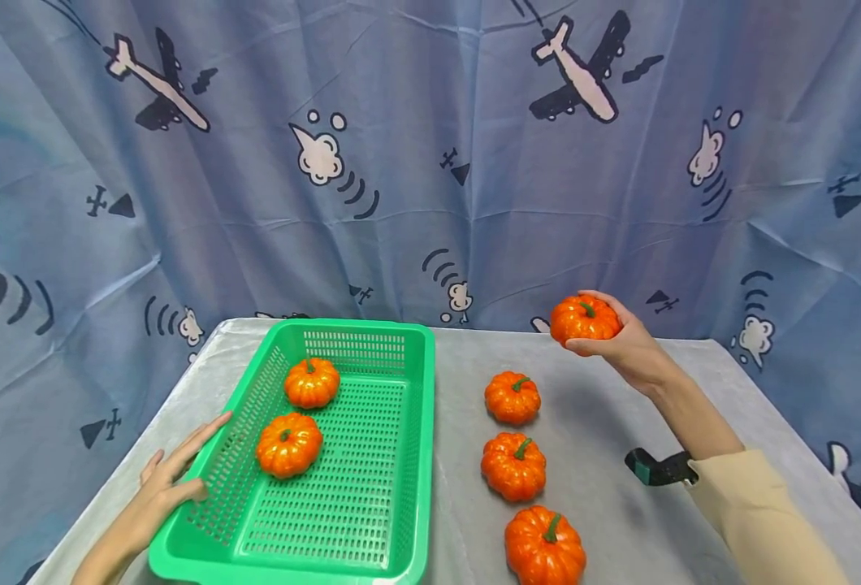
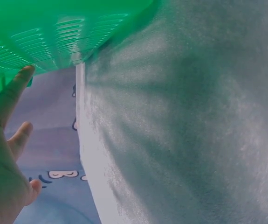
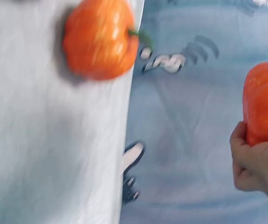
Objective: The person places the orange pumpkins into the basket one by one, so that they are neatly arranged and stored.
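Observation:
My right hand [image 1: 631,349] holds a small orange pumpkin [image 1: 584,318] above the far right part of the table, thumb and fingers around its sides. The right wrist view shows this held pumpkin [image 3: 264,102] at its right edge. My left hand [image 1: 156,496] rests against the left rim of a green plastic basket [image 1: 432,422]. Its fingers look fairly straight, and in the left wrist view a fingertip touches the basket's perforated side [image 2: 68,35]. Inside the basket, along its left, sit two pumpkins: a farther one [image 1: 312,383] and a nearer one [image 1: 289,445].
Right of the basket, three pumpkins stand in a rough column on the pale-covered table [image 1: 620,528]: a far one [image 1: 512,398], a middle one [image 1: 514,466] and a near one [image 1: 545,546]. Behind the table hangs a blue curtain [image 1: 416,162] printed with planes.

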### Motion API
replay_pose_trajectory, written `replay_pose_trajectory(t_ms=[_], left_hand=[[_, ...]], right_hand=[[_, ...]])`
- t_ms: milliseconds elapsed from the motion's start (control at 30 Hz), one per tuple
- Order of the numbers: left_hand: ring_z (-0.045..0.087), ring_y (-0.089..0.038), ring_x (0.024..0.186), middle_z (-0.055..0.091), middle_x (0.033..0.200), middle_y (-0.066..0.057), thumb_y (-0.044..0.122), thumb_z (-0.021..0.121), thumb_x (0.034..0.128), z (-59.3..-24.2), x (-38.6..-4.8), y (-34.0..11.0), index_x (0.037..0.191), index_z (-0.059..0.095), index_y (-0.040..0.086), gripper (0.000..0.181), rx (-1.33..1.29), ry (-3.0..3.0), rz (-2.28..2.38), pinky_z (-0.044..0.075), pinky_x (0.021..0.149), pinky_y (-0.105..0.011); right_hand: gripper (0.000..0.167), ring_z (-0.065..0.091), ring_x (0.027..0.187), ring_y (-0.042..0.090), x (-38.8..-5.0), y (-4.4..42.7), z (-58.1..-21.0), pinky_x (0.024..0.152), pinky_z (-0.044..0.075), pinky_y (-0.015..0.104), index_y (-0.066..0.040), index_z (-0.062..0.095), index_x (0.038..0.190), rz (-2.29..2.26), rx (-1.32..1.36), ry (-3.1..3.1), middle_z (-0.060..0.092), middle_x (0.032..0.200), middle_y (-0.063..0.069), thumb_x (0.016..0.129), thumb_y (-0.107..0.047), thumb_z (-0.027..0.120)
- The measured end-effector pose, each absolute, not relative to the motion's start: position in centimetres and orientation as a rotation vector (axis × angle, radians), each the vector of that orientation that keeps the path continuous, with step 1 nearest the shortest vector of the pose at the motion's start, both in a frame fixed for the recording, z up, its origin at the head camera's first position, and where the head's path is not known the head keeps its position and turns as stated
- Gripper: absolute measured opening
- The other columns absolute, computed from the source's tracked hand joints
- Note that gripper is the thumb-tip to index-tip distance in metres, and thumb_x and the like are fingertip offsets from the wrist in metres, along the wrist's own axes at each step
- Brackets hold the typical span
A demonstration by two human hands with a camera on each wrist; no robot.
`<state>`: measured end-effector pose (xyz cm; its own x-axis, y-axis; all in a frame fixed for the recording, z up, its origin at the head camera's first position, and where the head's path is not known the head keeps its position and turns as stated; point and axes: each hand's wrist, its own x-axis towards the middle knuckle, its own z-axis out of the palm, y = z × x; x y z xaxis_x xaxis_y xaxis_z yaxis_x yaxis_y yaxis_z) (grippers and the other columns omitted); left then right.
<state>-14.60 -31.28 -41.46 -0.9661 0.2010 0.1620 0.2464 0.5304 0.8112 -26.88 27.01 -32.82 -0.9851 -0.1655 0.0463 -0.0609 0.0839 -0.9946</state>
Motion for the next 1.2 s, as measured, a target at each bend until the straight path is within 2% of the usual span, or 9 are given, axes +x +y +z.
replay_pose_trajectory(t_ms=[33, 100, 200, 267, 333, 467, 533, 700, 1200], left_hand=[[0.016, -0.051, 0.136, 0.026, 0.153, -0.022, 0.006, 0.049, 0.0744, -41.5, -14.6, -31.3, 0.151, 0.033, 0.021, 0.080, -0.395, -2.704, -1.449, -0.016, 0.092, -0.075], [0.019, -0.041, 0.138, 0.026, 0.153, -0.022, 0.006, 0.049, 0.0746, -41.5, -14.6, -31.4, 0.151, 0.033, 0.020, 0.079, -0.397, -2.699, -1.450, -0.015, 0.092, -0.075], [0.021, -0.014, 0.138, 0.027, 0.152, -0.022, 0.006, 0.049, 0.0747, -41.5, -14.5, -31.5, 0.151, 0.034, 0.021, 0.079, -0.408, -2.682, -1.451, -0.015, 0.092, -0.074], [0.020, -0.003, 0.135, 0.028, 0.152, -0.021, 0.006, 0.049, 0.0747, -41.5, -14.5, -31.6, 0.151, 0.034, 0.022, 0.079, -0.412, -2.675, -1.444, -0.015, 0.093, -0.074], [0.018, -0.011, 0.139, 0.028, 0.152, -0.021, 0.006, 0.049, 0.0745, -41.5, -14.5, -31.6, 0.151, 0.034, 0.022, 0.079, -0.412, -2.672, -1.441, -0.015, 0.094, -0.073], [0.014, -0.049, 0.138, 0.026, 0.152, -0.023, 0.006, 0.049, 0.0748, -41.3, -14.4, -31.6, 0.151, 0.033, 0.021, 0.079, -0.414, -2.683, -1.439, -0.016, 0.092, -0.074], [0.011, -0.058, 0.135, 0.024, 0.153, -0.025, 0.006, 0.049, 0.0758, -41.2, -14.4, -31.5, 0.151, 0.032, 0.019, 0.079, -0.421, -2.691, -1.450, -0.017, 0.091, -0.075], [0.010, -0.059, 0.135, 0.021, 0.154, -0.026, 0.006, 0.048, 0.0772, -41.2, -14.4, -31.2, 0.152, 0.031, 0.019, 0.078, -0.426, -2.699, -1.470, -0.018, 0.091, -0.075], [0.012, -0.058, 0.135, 0.024, 0.152, -0.027, 0.008, 0.051, 0.0732, -41.2, -14.3, -31.0, 0.150, 0.035, 0.020, 0.080, -0.397, -2.682, -1.435, -0.015, 0.094, -0.074]], right_hand=[[0.068, 0.042, 0.111, 0.020, -26.5, 26.4, -32.4, 0.080, 0.053, 0.023, -0.028, 0.040, 0.135, -2.054, -0.247, 2.263, 0.039, 0.128, -0.002, 0.082, 0.004, 0.069], [0.069, 0.042, 0.111, 0.021, -25.9, 25.2, -31.7, 0.081, 0.053, 0.024, -0.027, 0.040, 0.135, -2.035, -0.274, 2.283, 0.039, 0.128, 0.000, 0.081, 0.003, 0.069], [0.070, 0.043, 0.111, 0.024, -25.2, 23.5, -30.9, 0.081, 0.053, 0.025, -0.026, 0.040, 0.136, -2.022, -0.330, 2.303, 0.039, 0.130, 0.002, 0.080, 0.003, 0.071], [0.071, 0.044, 0.111, 0.026, -25.0, 22.4, -30.7, 0.082, 0.053, 0.026, -0.025, 0.041, 0.137, -2.006, -0.367, 2.311, 0.039, 0.131, 0.004, 0.080, 0.003, 0.071], [0.071, 0.045, 0.112, 0.027, -25.1, 21.4, -30.6, 0.082, 0.053, 0.027, -0.024, 0.041, 0.137, -1.994, -0.400, 2.303, 0.039, 0.133, 0.005, 0.079, 0.003, 0.071], [0.072, 0.046, 0.113, 0.029, -25.6, 19.5, -31.0, 0.084, 0.052, 0.028, -0.022, 0.041, 0.138, -1.981, -0.418, 2.270, 0.040, 0.134, 0.006, 0.079, 0.003, 0.072], [0.072, 0.045, 0.113, 0.029, -25.9, 18.7, -31.1, 0.085, 0.052, 0.029, -0.021, 0.040, 0.139, -1.986, -0.415, 2.249, 0.040, 0.134, 0.007, 0.079, 0.003, 0.072], [0.074, 0.046, 0.112, 0.030, -26.3, 16.7, -31.1, 0.084, 0.052, 0.030, -0.018, 0.040, 0.140, -1.990, -0.438, 2.208, 0.042, 0.133, 0.008, 0.077, 0.005, 0.071], [0.075, 0.046, 0.109, 0.030, -26.4, 10.3, -30.0, 0.077, 0.053, 0.032, -0.011, 0.041, 0.139, -1.984, -0.587, 2.037, 0.042, 0.132, 0.014, 0.073, 0.009, 0.070]])
